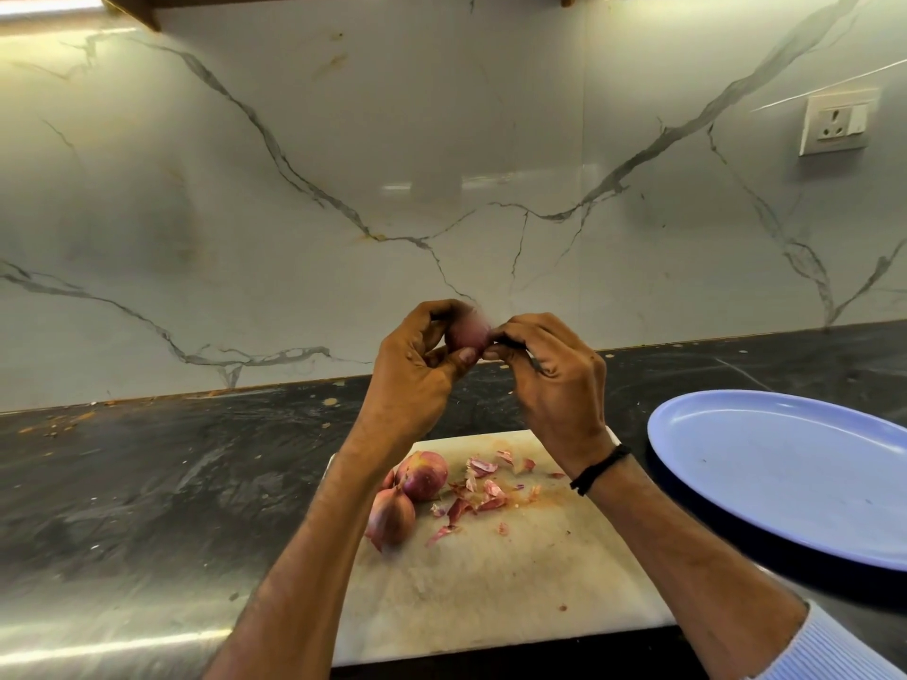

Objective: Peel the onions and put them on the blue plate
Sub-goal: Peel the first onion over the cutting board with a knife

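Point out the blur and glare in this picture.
Head view: the onion gripped between the left hand and right hand is motion-blurred. The blue plate is sharp. Bright glare streaks the counter at lower left.

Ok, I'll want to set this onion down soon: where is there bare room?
The blue plate is wholly bare. The near half of the cutting board, below the peel scraps, is mostly free too. Its far left is crowded: two onions lie there, scraps beside them.
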Motion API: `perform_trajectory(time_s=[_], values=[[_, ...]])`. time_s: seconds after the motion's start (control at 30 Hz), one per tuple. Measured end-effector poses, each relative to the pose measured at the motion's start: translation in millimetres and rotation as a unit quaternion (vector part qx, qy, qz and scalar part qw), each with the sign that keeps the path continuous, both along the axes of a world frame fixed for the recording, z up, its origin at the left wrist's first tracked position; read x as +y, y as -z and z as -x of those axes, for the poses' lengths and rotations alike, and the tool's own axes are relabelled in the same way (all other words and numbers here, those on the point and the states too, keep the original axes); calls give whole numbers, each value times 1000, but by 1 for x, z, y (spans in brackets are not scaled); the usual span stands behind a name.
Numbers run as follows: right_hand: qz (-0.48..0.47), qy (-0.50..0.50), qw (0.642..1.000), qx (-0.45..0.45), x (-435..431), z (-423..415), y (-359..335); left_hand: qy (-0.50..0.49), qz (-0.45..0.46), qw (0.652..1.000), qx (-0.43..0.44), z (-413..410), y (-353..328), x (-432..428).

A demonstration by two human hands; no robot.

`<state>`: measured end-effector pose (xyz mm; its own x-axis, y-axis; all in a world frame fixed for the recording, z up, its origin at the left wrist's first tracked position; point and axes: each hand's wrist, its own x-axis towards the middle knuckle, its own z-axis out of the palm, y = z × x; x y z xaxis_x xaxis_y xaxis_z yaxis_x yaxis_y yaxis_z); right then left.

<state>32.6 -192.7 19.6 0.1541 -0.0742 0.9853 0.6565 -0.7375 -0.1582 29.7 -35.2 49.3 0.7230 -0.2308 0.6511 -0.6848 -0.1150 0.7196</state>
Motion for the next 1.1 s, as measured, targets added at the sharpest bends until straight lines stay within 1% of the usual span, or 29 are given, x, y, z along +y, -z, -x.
perform_trajectory(time_s=[0.2, 0.4, 0.47, 0.6, 0.77, 0.93, 1.03, 1.1], values=[[11, -4, 1000, 17, -3, -4, 0, -14, -17, 1000, -6, -3, 1, 1], [58, -5, 997, 45, -4, -6, 2, -23, -18, 1000, -4, -6, 5, 0], [61, -8, 997, 52, -4, -7, 2, -25, -11, 1000, 1, -7, 6, -1], [40, -10, 998, 50, -5, -5, 2, -25, 10, 1000, 17, -8, 7, -2], [-14, -21, 998, 58, -2, -2, -2, -1, 54, 996, 68, -7, 7, -7], [-72, -50, 995, 54, -2, 1, -3, 38, 143, 981, 127, -7, 4, -6], [-64, -42, 995, 70, -1, 2, -4, 47, 160, 976, 139, -8, 2, -5], [-40, -34, 996, 66, 0, 2, -3, 39, 141, 981, 127, -8, 3, -6]])
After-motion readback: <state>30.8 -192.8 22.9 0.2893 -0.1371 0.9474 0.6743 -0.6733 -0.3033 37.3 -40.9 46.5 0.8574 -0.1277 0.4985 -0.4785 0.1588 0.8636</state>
